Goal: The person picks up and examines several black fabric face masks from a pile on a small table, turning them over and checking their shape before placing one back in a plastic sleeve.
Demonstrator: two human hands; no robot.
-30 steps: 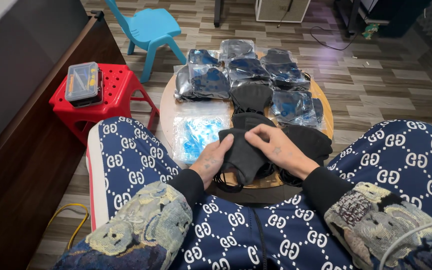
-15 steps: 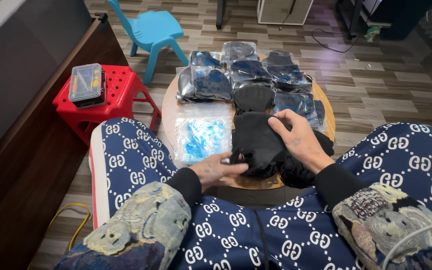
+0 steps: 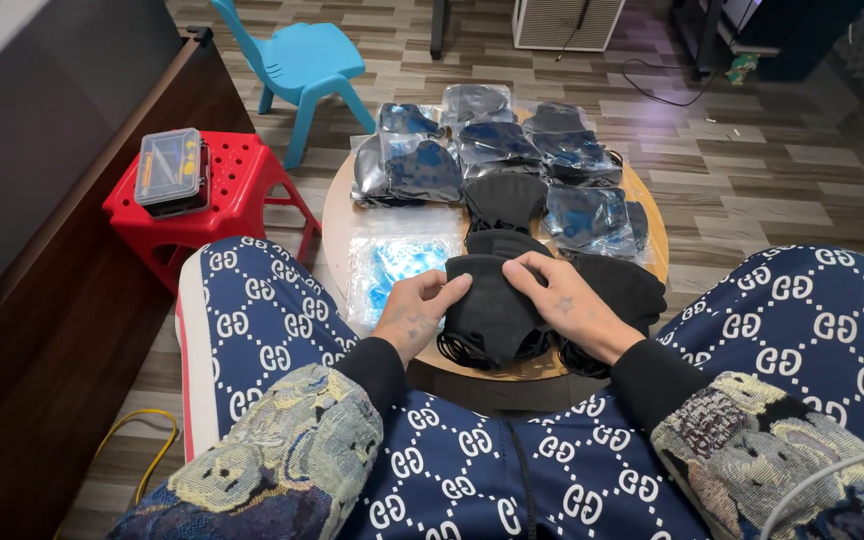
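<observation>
I sit over a low round wooden table (image 3: 337,215). Both hands hold a stack of black face masks (image 3: 492,310) at its near edge. My left hand (image 3: 414,315) grips the stack's left side with the fingers on top. My right hand (image 3: 560,300) pinches the upper right edge of the top mask. More loose black masks (image 3: 622,285) lie just right of the stack, and one lies behind it (image 3: 504,198). Several clear bags of dark masks (image 3: 407,165) cover the far half of the table. An empty clear bag with blue print (image 3: 397,262) lies left of the stack.
A red plastic stool (image 3: 242,180) stands to the left with a small clear parts box (image 3: 170,170) on it. Behind it is a blue child's chair (image 3: 302,65). A dark wooden cabinet (image 3: 42,300) runs along the left. A yellow cable (image 3: 152,450) lies on the floor.
My left hand, which lay off the stack half a second ago, has come back onto its left side. My right hand has slid down onto the top mask's edge.
</observation>
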